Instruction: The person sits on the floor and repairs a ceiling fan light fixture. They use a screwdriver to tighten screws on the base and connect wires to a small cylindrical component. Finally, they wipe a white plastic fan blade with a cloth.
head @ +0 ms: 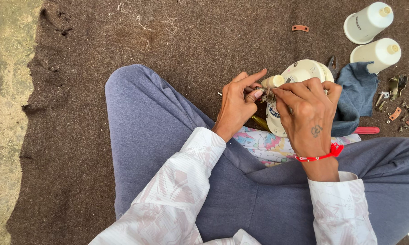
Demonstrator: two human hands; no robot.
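Observation:
A cream round device body (299, 72) with a short cream knob (273, 81) rests on its side between my knees. My left hand (238, 102) pinches a small metal part (264, 94) next to the knob with thumb and forefinger. From the other side my right hand (306, 111), with a red thread band at the wrist, closes its fingertips on the same small part and covers much of the device. What the part is exactly stays hidden by my fingers.
Two white cylindrical housings (367, 22) (377, 53) lie at the top right. A blue-grey cloth (356, 93), a red tool handle (367, 130), loose screws and copper strips (397, 111) sit right of the device. Floral cloth (263, 143) lies on my lap, over brown felt matting (191, 41).

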